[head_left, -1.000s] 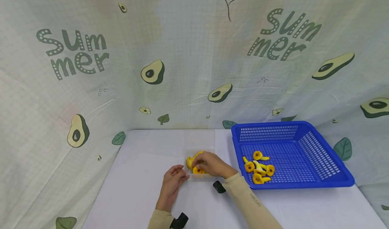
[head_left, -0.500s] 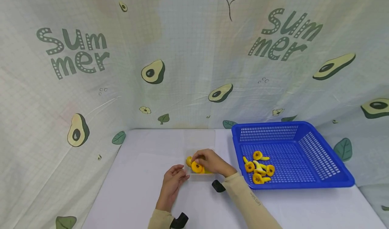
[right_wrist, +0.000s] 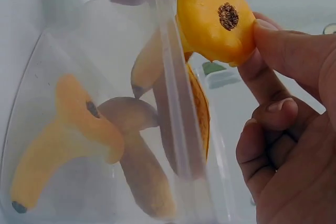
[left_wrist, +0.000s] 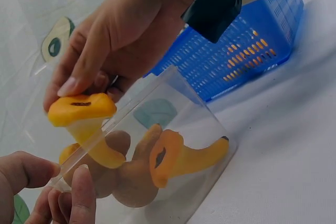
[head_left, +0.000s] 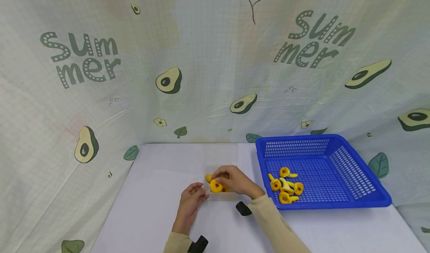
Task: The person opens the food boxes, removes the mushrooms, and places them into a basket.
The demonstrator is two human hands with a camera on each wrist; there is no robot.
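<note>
My right hand (head_left: 236,180) pinches a yellow toy mushroom (left_wrist: 81,111) by its cap between thumb and fingers. The cap has a brown spot in its middle, and the curved stem points down at the rim of a clear plastic box (left_wrist: 197,114). Inside the box lie several more mushrooms, among them an orange-capped mushroom (left_wrist: 168,158) on its side and others that look brownish through the plastic. My left hand (head_left: 190,205) grips the near left corner of the box, thumb and fingers on either side of its edge in the left wrist view.
Right of the box stands a blue perforated basket (head_left: 336,204) holding several yellow mushrooms (head_left: 285,197) at its left end. A clear flat lid (head_left: 220,154) extends behind the box. Patterned cloth (head_left: 201,40) hangs at the back of the white table (head_left: 151,178).
My right hand has turned and lifted slightly, and the mushroom in its fingers has shifted a little left with its cap more exposed. The left hand has stayed at the box corner.
</note>
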